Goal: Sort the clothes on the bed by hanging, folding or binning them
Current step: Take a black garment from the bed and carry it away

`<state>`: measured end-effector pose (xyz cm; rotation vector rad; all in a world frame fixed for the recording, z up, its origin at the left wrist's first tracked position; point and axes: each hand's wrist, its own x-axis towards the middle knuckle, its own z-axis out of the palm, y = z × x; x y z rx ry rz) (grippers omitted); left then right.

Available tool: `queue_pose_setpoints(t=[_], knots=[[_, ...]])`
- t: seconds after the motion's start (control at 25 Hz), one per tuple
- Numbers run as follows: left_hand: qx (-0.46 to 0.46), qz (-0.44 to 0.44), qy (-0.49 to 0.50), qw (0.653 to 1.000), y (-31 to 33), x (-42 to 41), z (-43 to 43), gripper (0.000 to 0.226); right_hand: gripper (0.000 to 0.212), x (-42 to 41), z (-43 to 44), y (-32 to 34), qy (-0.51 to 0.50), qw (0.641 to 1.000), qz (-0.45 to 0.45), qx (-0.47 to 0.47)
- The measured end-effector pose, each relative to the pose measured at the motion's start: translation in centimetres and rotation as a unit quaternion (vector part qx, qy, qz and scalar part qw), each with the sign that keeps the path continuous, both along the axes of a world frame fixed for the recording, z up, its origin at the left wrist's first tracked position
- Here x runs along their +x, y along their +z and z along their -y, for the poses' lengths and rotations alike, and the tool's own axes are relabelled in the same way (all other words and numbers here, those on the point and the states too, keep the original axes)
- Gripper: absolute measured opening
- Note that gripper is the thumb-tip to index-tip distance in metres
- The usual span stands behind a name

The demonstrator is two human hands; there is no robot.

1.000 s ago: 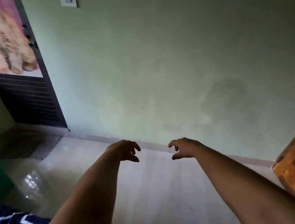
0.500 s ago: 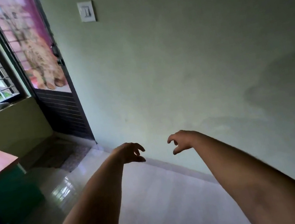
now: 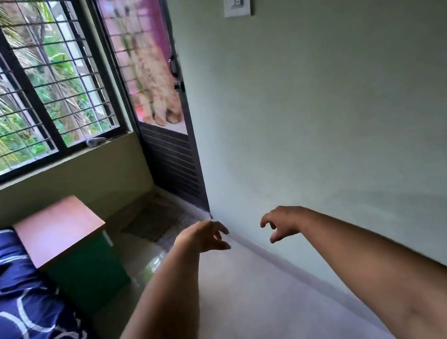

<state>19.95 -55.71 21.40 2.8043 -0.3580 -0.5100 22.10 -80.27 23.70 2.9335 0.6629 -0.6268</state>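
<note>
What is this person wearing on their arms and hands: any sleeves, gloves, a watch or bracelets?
Nothing that shows. The left hand and right hand are bare: no gloves, no watch or bracelet at either wrist. The left forearm and right forearm are uncovered down to the frame's edge, so no sleeve is in view.

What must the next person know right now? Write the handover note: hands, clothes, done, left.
Hands: the left hand and the right hand are held out in front, fingers loosely curled, holding nothing.
Things: only a corner of the bed, in a dark blue sheet with white lines, shows at lower left, beside a small green cabinet with a reddish-brown top. No clothes, hanger or bin can be made out in this view.
Done: cannot tell from here.
Left: probably turn to the bed, pick up a garment and sort it.
</note>
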Motion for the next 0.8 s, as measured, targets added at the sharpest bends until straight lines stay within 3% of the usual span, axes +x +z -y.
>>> queue_pose_setpoints(t=[0.28,0.64,0.8], knots=[[0.035,0.022,0.112,0.993,2.4,10.8,-15.7,0.047,0.055,14.6,-15.5,0.7,0.086,0.996,0.004,0.035],[0.032,0.007,0.266,0.964,-0.1,14.7,-31.6,0.049,0.050,26.8,-34.1,-0.5,0.220,0.975,-0.023,0.035],[0.017,0.012,0.357,0.934,0.3,16.5,-38.3,0.044,0.050,32.6,-44.2,-0.2,0.293,0.955,-0.016,0.038]])
